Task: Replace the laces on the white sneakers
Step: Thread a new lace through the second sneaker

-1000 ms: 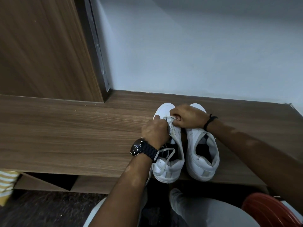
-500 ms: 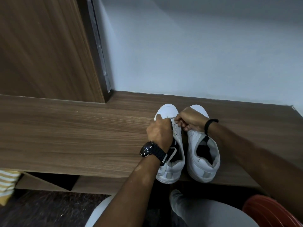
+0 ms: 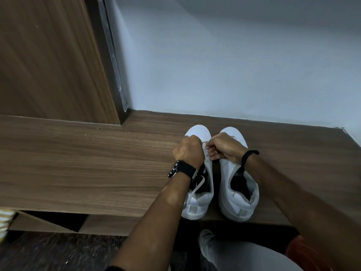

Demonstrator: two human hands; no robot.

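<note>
Both hands shifted toeward, still pinching the left sneaker's lace.

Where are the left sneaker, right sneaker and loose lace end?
left sneaker [image 3: 198, 132], head view, on its toe cap.
right sneaker [image 3: 237, 204], head view, on its heel collar side.
loose lace end [image 3: 198, 185], head view, on the strand over the left sneaker's opening.

A wood-grain bench top spreads left of the hands, with a tall wooden panel rising behind it. A pale wall stands beyond the hands, and a red round object sits below the right forearm.
</note>
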